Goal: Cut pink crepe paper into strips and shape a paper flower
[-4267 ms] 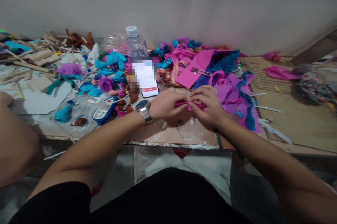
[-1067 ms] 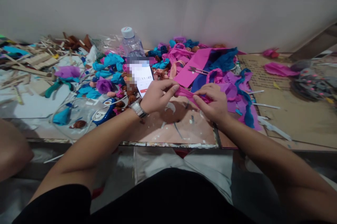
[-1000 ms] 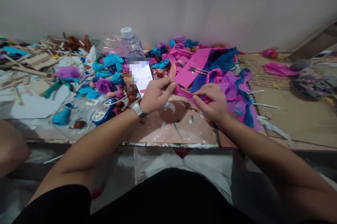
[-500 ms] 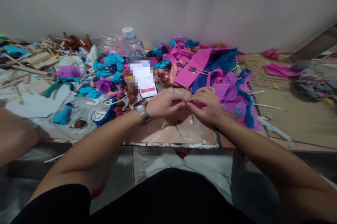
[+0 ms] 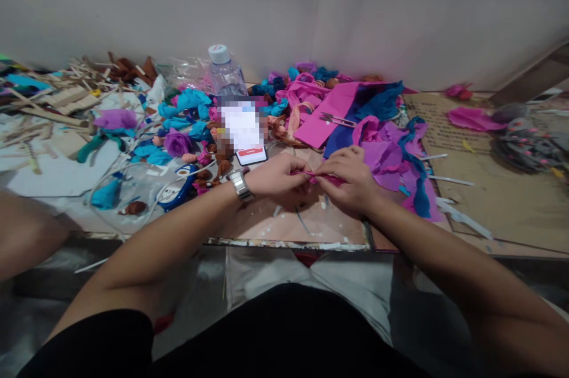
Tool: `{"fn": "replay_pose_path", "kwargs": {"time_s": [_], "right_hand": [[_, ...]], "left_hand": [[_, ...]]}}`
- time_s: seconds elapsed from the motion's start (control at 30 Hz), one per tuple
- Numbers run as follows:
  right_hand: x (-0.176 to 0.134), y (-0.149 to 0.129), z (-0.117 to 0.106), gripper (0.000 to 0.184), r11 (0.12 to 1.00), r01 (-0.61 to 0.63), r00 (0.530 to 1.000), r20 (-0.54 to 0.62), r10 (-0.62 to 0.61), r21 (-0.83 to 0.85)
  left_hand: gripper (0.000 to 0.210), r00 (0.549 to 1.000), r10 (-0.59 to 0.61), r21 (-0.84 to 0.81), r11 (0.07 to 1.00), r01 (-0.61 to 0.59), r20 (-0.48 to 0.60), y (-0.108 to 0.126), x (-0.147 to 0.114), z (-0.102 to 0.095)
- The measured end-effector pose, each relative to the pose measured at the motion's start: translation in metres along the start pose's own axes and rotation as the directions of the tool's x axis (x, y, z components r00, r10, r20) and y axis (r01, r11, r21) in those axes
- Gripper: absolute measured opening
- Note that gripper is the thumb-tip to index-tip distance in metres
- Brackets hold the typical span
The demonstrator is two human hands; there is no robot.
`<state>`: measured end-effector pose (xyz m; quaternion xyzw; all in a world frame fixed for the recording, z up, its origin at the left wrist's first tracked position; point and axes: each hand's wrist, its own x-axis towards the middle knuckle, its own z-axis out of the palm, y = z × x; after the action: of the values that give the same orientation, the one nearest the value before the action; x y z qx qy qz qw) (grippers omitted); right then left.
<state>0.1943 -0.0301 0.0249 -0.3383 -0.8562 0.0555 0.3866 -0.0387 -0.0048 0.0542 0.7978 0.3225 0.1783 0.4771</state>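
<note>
Both hands meet over the near part of the table, pinching a narrow folded strip of dark pink crepe paper (image 5: pixel 332 178). My left hand (image 5: pixel 275 175), with a metal watch (image 5: pixel 240 183) on its wrist, grips one end between thumb and fingers. My right hand (image 5: pixel 349 179) closes on the other end, its thumb and fingertips close to the left ones. Much of the strip is hidden by the fingers. Behind the hands lie a pink crepe sheet (image 5: pixel 322 111) with thread snips (image 5: pixel 336 119) on it, and crumpled purple crepe paper (image 5: pixel 382 156).
A phone (image 5: pixel 251 154) and a capped bottle (image 5: pixel 226 73) stand behind my left hand. Crepe paper flowers (image 5: pixel 178 143), a blue tape measure (image 5: pixel 180 188) and wood sticks (image 5: pixel 71 99) crowd the left side. Cardboard (image 5: pixel 502 188) lies at right. Another person's arm (image 5: pixel 26 236) shows at far left.
My left fingers have shifted slightly along the strip and curled more, leaving a little pink paper showing between the two hands. The right hand has barely moved.
</note>
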Motion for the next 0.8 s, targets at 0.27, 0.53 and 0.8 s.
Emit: {"fn": "replay_pose_path", "kwargs": {"time_s": [0.27,0.53,0.8], "right_hand": [[-0.0003,0.0006,0.0008,0.008,1.000,0.008,0.999,0.032,-0.009,0.020],[-0.0001,-0.0011,-0.0013,0.008,1.000,-0.001,0.999,0.044,0.002,-0.017],[0.0017,-0.0025,-0.0023,0.010,0.999,-0.009,0.999,0.047,0.011,-0.043]], "left_hand": [[0.019,0.990,-0.093,-0.288,0.950,0.119,0.103,-0.0025,-0.0001,0.0009],[0.036,0.998,-0.030,-0.232,0.972,0.041,0.051,-0.0030,0.0008,-0.0006],[0.030,1.000,-0.017,-0.122,0.992,0.017,0.004,-0.0056,0.0017,0.0004]]}}
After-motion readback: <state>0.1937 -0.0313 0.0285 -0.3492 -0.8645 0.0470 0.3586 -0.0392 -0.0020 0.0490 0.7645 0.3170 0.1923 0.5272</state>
